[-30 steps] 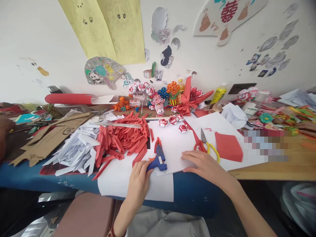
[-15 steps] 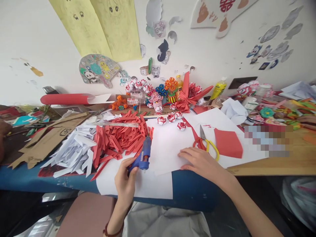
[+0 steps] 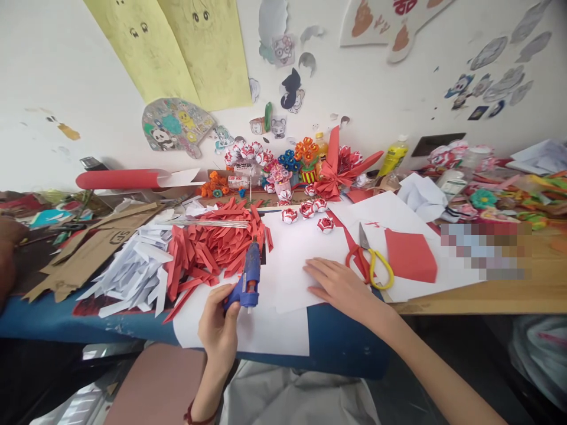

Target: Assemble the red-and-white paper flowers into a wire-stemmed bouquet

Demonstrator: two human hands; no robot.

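My left hand [image 3: 219, 324] is wrapped round the handle of a blue glue gun [image 3: 250, 277], whose tip points away from me beside a heap of folded red paper pieces [image 3: 212, 245]. Flat on white paper [image 3: 290, 260] lies my right hand [image 3: 339, 286], fingers spread, holding nothing. Just right of it are scissors [image 3: 374, 268] with red and yellow handles, blades apart, near a red paper piece [image 3: 411, 257]. Several red-and-white paper flowers [image 3: 325, 225] sit at the far edge of the white paper. Folded white strips [image 3: 133, 268] are piled left of the red heap.
Thin metal rods [image 3: 208, 224] lie across the heaps. Brown cardboard [image 3: 88, 254] is at the left, near another person's arm [image 3: 6, 254]. Along the wall stand paper flowers, bottles and a red roll [image 3: 117, 179]. Crumpled white paper [image 3: 423, 198] lies at the right.
My left hand and the glue gun have shifted slightly left, and the gun's tip has moved left. My right hand has slid left across the white paper, away from the scissors.
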